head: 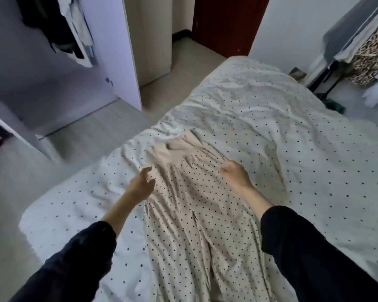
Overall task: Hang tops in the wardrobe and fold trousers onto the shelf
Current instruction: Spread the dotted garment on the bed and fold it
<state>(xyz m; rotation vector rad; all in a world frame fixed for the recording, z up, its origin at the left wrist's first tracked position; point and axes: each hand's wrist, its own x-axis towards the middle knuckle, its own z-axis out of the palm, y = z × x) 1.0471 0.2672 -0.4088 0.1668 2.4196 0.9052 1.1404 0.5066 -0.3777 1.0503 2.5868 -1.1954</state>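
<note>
I see the cream polka-dotted pleated trousers (196, 214) spread flat along the bed, their plain beige waistband (179, 153) at the far end and the two legs running back toward me, a split between them showing near the lower middle. They lie on a white bedsheet with small dark dots (303, 160), rumpled around the waistband.

My left hand (141, 184) is at the trousers' left edge, just below the waistband, fingers spread and relaxed, hovering at or barely above the cloth; it grips nothing that I can make out. My right hand (234, 173) sits on the right edge of the trousers at about the same height, its fingers curled under. Whether they pinch a fold of the fabric I cannot tell, as the fingertips are tucked out of sight. The waistband lies between and just beyond both hands. Both arms wear dark sleeves (310, 247).

To the left stands the open white wardrobe (109, 51) with dark and pale garments hanging inside (61, 25). Beyond the bed is a dark red door (227, 25). At the right, a rack holds clothes, among them a leopard-print piece (371, 49).
</note>
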